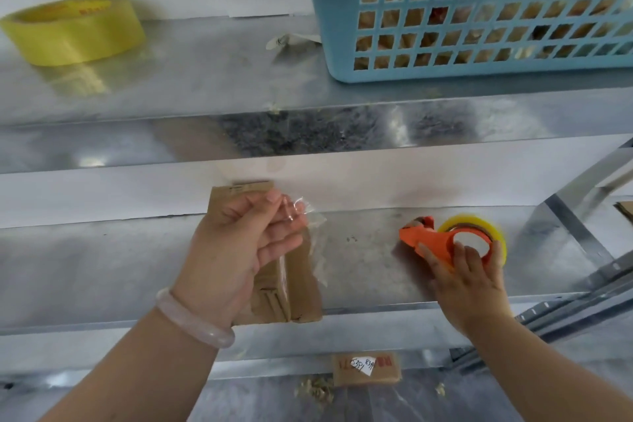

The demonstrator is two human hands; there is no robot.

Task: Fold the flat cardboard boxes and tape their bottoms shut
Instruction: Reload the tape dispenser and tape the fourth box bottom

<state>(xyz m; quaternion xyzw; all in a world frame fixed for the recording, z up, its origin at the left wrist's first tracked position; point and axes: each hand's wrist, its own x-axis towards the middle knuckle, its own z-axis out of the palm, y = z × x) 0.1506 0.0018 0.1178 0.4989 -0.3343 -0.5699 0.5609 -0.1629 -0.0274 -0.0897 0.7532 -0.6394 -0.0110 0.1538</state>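
Left hand (236, 243) pinches tape (298, 212); right hand (469, 281), one dispenser (428, 240) (one box (305, 298)).

Blue basket (337, 44) sits on the upper metal shelf (191, 79), packed with tan bits. Crumpled paper scrap (291, 41) lies just left of the basket.

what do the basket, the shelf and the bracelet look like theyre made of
Basket: moulded plastic by the look, matte light blue, with a grid of square holes in its wall.
Shelf: sheet metal, likely galvanised steel; grey, mottled, and mirroring the yellow tape roll.
Bracelet: pale pink and glossy, slightly translucent; stone such as jade, or glass. Cannot tell which.
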